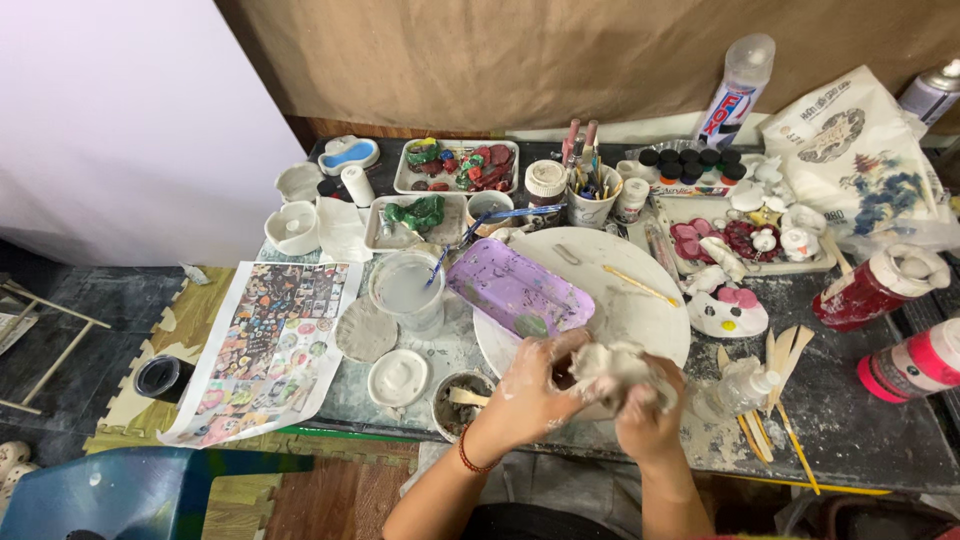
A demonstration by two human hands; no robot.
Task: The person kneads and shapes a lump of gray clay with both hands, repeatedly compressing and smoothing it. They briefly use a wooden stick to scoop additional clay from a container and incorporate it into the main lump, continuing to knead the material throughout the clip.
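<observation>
My left hand [530,385] and my right hand [650,410] are both closed around a pale lump of clay [612,366] at the near edge of a round white board [640,310]. Both hands are smeared with white clay, and a red bracelet circles my left wrist. A purple-stained rectangular tray [515,290] rests on the board's left side. On the board's right lies a thin wooden stick [640,285]. Just left of my left hand stands a small bowl [460,400] with a tool in it.
A cup of cloudy water [405,288] and a flat clay disc [366,330] sit left of the board, beside a printed picture sheet [270,345]. Paint trays, jars and a brush cup [590,205] crowd the back. Painted figures [727,310], wooden sticks and bottles [915,365] fill the right.
</observation>
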